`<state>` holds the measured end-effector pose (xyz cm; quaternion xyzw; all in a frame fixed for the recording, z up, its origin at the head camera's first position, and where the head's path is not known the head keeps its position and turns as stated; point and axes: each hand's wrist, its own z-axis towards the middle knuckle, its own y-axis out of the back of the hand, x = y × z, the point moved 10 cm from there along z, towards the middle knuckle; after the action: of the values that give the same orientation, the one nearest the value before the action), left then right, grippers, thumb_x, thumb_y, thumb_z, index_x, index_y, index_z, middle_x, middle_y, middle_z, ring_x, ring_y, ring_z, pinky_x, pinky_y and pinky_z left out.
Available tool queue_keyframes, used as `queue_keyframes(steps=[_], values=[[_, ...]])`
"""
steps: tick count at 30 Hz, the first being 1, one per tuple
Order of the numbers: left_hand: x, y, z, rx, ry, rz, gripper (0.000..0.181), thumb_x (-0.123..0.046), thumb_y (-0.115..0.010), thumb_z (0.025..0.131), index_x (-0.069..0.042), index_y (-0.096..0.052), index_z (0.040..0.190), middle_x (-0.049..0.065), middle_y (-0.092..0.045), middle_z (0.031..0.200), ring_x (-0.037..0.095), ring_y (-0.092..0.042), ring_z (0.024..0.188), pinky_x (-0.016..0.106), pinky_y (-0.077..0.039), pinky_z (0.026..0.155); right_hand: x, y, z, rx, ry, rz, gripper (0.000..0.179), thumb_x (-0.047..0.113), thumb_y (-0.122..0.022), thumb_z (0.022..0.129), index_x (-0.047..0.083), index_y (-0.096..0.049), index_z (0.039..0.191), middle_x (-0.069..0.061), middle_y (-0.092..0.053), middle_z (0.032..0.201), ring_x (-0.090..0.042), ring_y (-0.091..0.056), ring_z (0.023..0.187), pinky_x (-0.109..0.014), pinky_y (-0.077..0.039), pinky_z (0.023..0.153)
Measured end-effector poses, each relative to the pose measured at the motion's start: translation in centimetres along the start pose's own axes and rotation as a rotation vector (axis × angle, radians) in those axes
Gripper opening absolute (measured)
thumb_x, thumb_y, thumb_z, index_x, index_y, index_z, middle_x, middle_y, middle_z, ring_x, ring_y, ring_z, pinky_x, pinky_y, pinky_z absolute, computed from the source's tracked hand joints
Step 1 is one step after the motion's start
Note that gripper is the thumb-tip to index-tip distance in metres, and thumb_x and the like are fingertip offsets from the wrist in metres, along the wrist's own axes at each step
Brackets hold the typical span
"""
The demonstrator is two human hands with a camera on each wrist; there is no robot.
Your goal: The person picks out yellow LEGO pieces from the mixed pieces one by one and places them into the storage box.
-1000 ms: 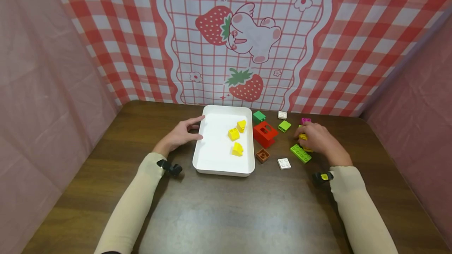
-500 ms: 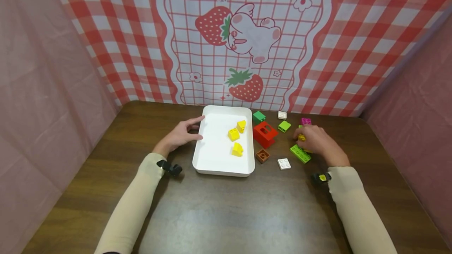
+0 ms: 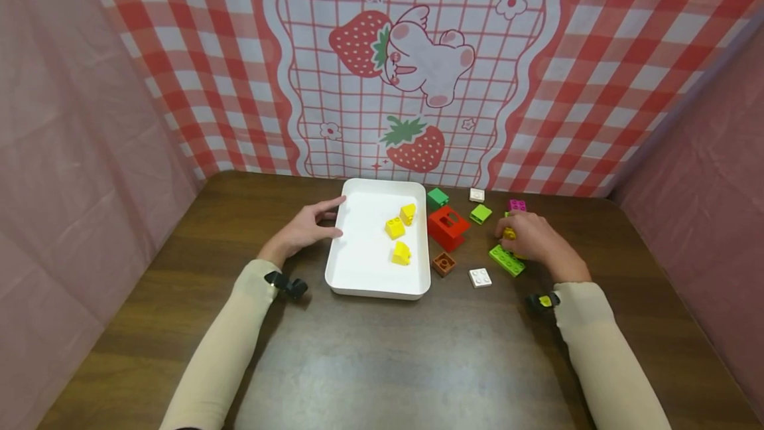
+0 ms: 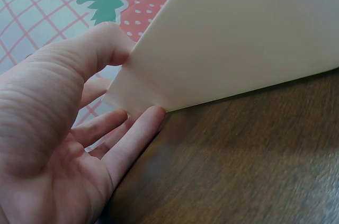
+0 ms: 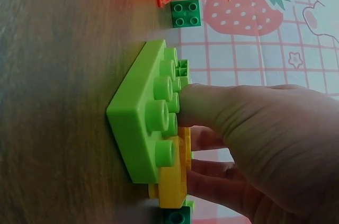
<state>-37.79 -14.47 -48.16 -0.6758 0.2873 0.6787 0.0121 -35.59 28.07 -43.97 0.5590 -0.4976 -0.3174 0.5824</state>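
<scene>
In the head view my left hand (image 3: 302,227) is at the left side of a white tray (image 3: 352,287). Seen from the left wrist, thumb and fingertips touch the tray's outer wall (image 4: 228,38). Three yellow sloped bricks lie inside, one of them (image 3: 394,227) with its studs up. Over the loose blocks at the right, my right hand (image 3: 537,237) pinches a yellow brick (image 5: 172,179), largely hidden under the fingers. A lime green long brick (image 3: 507,260) lies right in front of that hand, and a magenta brick (image 3: 517,206) just behind.
Between tray and right hand lie a red window-like piece (image 3: 447,226), a green brick (image 3: 438,198), a lime brick (image 3: 480,214), a brown brick (image 3: 444,263) and two white ones, the nearer (image 3: 480,277) studded. A checked cloth (image 3: 239,85) hangs behind the table.
My right hand has shifted slightly left over the blocks, baring more of the magenta brick, and then barely moves. The left hand and the tray stay in place.
</scene>
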Motion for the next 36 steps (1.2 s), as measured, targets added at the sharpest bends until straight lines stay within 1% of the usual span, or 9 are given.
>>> queue_keyframes(steps=[3,7,15,24,28,32,34,36], values=[[0.08,0.01,0.04,0.0,0.002,-0.003,0.085,-0.01,-0.08,0.103,-0.013,-0.039,0.176,0.024,-0.042,0.18,0.048,-0.045,0.162,0.065,-0.045,0.13,-0.01,0.02,0.02,-0.001,0.0,0.004,0.015,0.011,-0.084,0.095,0.004,-0.083,0.109,-0.021,-0.073,0.117,-0.035,-0.066,0.096,-0.057,-0.064,0.091],[0.23,0.04,0.11,-0.002,0.006,-0.004,0.085,-0.01,-0.081,0.102,-0.014,-0.039,0.176,0.023,-0.041,0.18,0.048,-0.045,0.162,0.065,-0.044,0.131,0.05,-0.06,0.11,0.002,-0.006,0.009,0.013,0.012,-0.084,0.096,0.005,-0.083,0.107,-0.02,-0.073,0.115,-0.034,-0.066,0.095,-0.055,-0.064,0.09],[0.2,-0.04,0.12,0.004,0.002,-0.008,0.085,-0.009,-0.08,0.103,-0.013,-0.039,0.176,0.023,-0.04,0.181,0.048,-0.045,0.162,0.065,-0.045,0.13,0.09,0.0,-0.02,-0.001,-0.01,0.012,0.013,0.012,-0.084,0.096,0.005,-0.083,0.107,-0.019,-0.073,0.114,-0.033,-0.065,0.095,-0.055,-0.063,0.089],[0.21,0.03,0.18,0.001,0.013,-0.009,0.085,-0.009,-0.08,0.103,-0.013,-0.039,0.176,0.023,-0.039,0.181,0.048,-0.044,0.163,0.065,-0.044,0.131,0.04,-0.06,0.14,0.004,0.007,0.02,0.014,0.012,-0.084,0.096,0.004,-0.084,0.108,-0.019,-0.074,0.116,-0.032,-0.066,0.095,-0.053,-0.065,0.089],[0.23,0.01,0.17,0.002,0.019,-0.009,0.085,-0.009,-0.08,0.103,-0.014,-0.038,0.177,0.022,-0.04,0.181,0.047,-0.044,0.163,0.065,-0.044,0.132,0.06,0.08,0.04,0.003,0.011,0.024,0.016,0.012,-0.084,0.096,0.003,-0.085,0.11,-0.021,-0.077,0.118,-0.032,-0.067,0.096,-0.053,-0.066,0.089],[0.29,-0.01,0.28,0.003,0.02,-0.001,0.085,-0.01,-0.08,0.103,-0.013,-0.038,0.177,0.022,-0.04,0.181,0.047,-0.045,0.163,0.065,-0.044,0.131,0.16,0.28,0.04,-0.007,0.024,0.02,0.016,0.011,-0.084,0.096,0.003,-0.085,0.11,-0.022,-0.08,0.117,-0.031,-0.067,0.094,-0.051,-0.066,0.086],[0.28,0.01,0.29,0.001,0.019,-0.003,0.085,-0.01,-0.08,0.103,-0.013,-0.038,0.177,0.023,-0.041,0.18,0.047,-0.045,0.162,0.065,-0.044,0.131,0.14,0.4,0.04,-0.009,0.016,0.024,0.017,0.012,-0.084,0.097,0.002,-0.085,0.111,-0.022,-0.081,0.117,-0.031,-0.068,0.094,-0.052,-0.066,0.087],[0.23,0.02,0.27,0.0,0.017,-0.013,0.085,-0.009,-0.081,0.102,-0.014,-0.039,0.176,0.023,-0.042,0.18,0.047,-0.045,0.162,0.065,-0.044,0.131,0.03,0.58,0.01,-0.01,-0.001,0.027,0.019,0.013,-0.085,0.097,0.002,-0.085,0.113,-0.022,-0.082,0.117,-0.033,-0.07,0.096,-0.055,-0.067,0.09]])
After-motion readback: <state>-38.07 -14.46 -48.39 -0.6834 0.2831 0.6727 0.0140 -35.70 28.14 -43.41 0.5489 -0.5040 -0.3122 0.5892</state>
